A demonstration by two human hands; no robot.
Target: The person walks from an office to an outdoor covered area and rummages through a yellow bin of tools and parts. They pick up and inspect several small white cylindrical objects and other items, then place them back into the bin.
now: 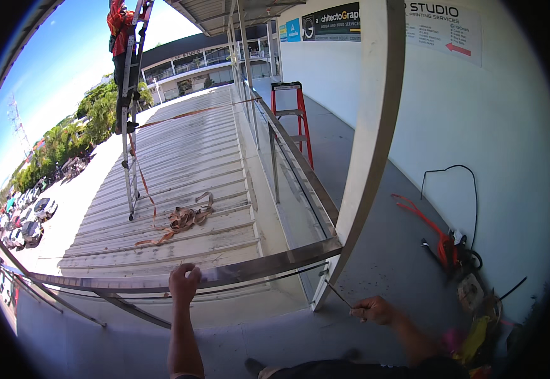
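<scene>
My left hand (pixel 185 282) is closed at the shiny metal top rail (pixel 243 270) of the railing, its fingers curled over the rail. A thin metal rod (pixel 337 293) slants up and left out of my right hand (pixel 376 310), whose fingers are wrapped round its lower end. The rod's far tip is close to the foot of the pale square post (pixel 370 151); whether they touch I cannot tell. Glass panels (pixel 287 221) fill the railing under the rail.
Beyond the railing, a person (pixel 122 57) stands on an aluminium ladder (pixel 130 151) set on a ribbed metal roof (pixel 193 145). An orange strap (pixel 185 219) lies heaped there. A red stepladder (pixel 300 120) stands on the walkway. Red and black tools and cables (pixel 445 246) lie along the white wall.
</scene>
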